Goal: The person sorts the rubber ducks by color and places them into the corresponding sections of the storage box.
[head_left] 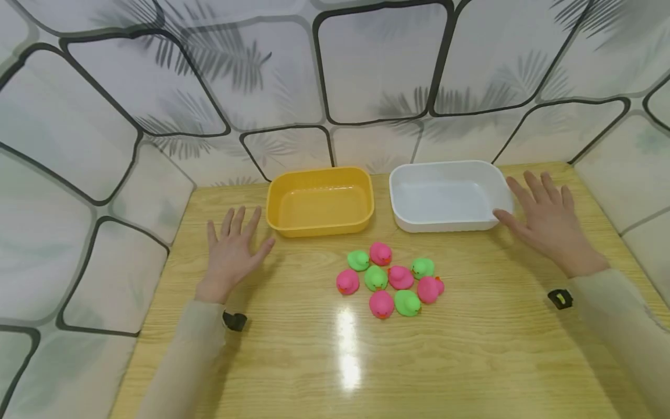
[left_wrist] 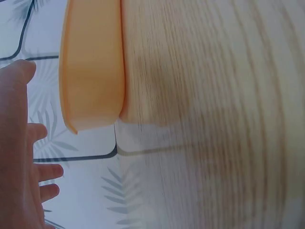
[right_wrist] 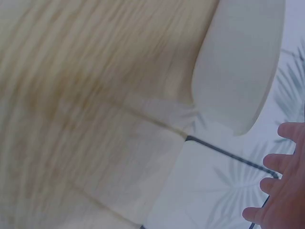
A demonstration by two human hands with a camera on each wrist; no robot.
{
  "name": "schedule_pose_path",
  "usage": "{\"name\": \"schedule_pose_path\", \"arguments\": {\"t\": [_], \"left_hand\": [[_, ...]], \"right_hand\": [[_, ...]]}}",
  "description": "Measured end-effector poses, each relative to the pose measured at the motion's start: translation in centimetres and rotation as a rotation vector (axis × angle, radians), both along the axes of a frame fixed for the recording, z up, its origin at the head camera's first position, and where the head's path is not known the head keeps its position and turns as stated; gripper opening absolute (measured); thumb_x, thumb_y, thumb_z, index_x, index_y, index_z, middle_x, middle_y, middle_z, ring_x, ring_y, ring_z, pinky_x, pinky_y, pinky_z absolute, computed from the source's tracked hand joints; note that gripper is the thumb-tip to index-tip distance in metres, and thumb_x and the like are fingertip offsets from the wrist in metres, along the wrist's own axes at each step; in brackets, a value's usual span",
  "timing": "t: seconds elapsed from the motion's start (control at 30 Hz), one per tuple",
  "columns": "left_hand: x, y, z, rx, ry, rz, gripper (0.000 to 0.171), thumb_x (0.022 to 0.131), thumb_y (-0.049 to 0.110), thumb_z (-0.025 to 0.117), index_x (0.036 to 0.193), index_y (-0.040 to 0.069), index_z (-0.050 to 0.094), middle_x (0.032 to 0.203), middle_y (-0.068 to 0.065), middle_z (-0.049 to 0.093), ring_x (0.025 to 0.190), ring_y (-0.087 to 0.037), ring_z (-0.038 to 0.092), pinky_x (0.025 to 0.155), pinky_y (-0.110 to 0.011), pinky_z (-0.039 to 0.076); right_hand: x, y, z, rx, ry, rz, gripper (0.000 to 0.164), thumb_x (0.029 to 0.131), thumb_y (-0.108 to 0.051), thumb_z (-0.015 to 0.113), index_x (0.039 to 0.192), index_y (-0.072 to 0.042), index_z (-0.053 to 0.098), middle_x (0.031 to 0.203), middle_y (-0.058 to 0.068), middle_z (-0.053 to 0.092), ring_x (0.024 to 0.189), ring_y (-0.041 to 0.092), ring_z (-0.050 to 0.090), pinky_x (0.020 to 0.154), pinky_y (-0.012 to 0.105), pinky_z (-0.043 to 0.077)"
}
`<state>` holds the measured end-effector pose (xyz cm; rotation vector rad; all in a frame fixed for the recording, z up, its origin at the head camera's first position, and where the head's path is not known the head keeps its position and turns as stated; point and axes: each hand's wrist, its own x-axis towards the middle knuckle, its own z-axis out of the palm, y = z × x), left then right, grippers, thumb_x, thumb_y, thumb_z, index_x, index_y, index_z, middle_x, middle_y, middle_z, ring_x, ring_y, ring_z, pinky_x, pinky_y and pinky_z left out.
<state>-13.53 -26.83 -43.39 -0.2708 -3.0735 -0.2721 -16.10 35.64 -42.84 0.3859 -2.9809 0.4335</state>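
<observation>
My left hand (head_left: 230, 256) is spread with straight fingers just left of a yellow tray (head_left: 320, 230), holding nothing. In the left wrist view the tray's side (left_wrist: 93, 67) stands beyond the thumb and fingers. On the other side, my right hand (head_left: 549, 224) is spread at the right end of a white tray (head_left: 445, 227), its thumb overlapping the rim in the head view. Between the arms lies a loose cluster of several small rubber ducks, some pink, such as the pink duck (head_left: 381, 304), and some green, such as the green duck (head_left: 407, 302). Both trays hold nothing.
The wooden table (head_left: 293, 349) carries the trays side by side at its back edge, the ducks in front of them. A patterned wall covering (head_left: 377, 64) with black outlines and grey leaves rises behind and at both sides. Each wrist wears a black strap (head_left: 234, 321).
</observation>
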Motion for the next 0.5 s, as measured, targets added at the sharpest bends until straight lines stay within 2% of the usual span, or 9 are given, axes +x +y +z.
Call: {"name": "schedule_pose_path", "arguments": {"t": [0.13,0.2,0.33,0.43,0.5], "left_hand": [[0.3,0.6,0.1,0.031,0.110,-0.026,0.079,0.101,0.063,0.050,0.165,0.021,0.031,0.155,-0.024,0.041,0.146,-0.046,0.031,0.116,-0.073,0.012],[0.6,0.9,0.2,0.049,0.164,-0.048,0.076,0.101,0.062,0.051,0.163,0.019,0.036,0.147,-0.023,0.047,0.139,-0.045,0.038,0.112,-0.071,0.020],[1.0,1.7,0.7,0.079,0.246,-0.101,0.078,0.102,0.071,0.038,0.157,0.016,0.045,0.140,-0.020,0.054,0.129,-0.045,0.045,0.102,-0.068,0.029],[1.3,2.5,0.9,0.089,0.288,-0.144,0.084,0.101,0.076,0.027,0.154,0.015,0.050,0.139,-0.019,0.057,0.125,-0.044,0.050,0.100,-0.067,0.032],[1.5,3.2,1.0,0.093,0.305,-0.173,0.084,0.102,0.076,0.026,0.153,0.014,0.051,0.138,-0.018,0.058,0.123,-0.043,0.052,0.100,-0.067,0.034]], "right_hand": [[-0.7,-1.4,0.5,-0.042,0.061,0.046,0.076,0.105,-0.051,0.054,0.159,-0.001,0.036,0.162,0.036,0.027,0.153,0.056,0.013,0.115,0.077,0.011],[-1.0,-2.3,0.8,-0.065,0.099,0.070,0.073,0.103,-0.048,0.059,0.153,0.002,0.043,0.157,0.036,0.035,0.149,0.058,0.022,0.113,0.076,0.017],[-1.6,-4.3,1.4,-0.124,0.167,0.130,0.067,0.099,-0.040,0.069,0.145,0.005,0.051,0.148,0.035,0.047,0.142,0.058,0.035,0.112,0.072,0.027],[-1.9,-5.8,1.9,-0.167,0.200,0.188,0.065,0.098,-0.035,0.072,0.145,0.005,0.052,0.144,0.033,0.051,0.138,0.055,0.041,0.111,0.070,0.032],[-2.1,-6.9,2.2,-0.183,0.211,0.228,0.063,0.097,-0.032,0.073,0.145,0.005,0.053,0.143,0.031,0.053,0.137,0.053,0.044,0.110,0.068,0.033]]}}
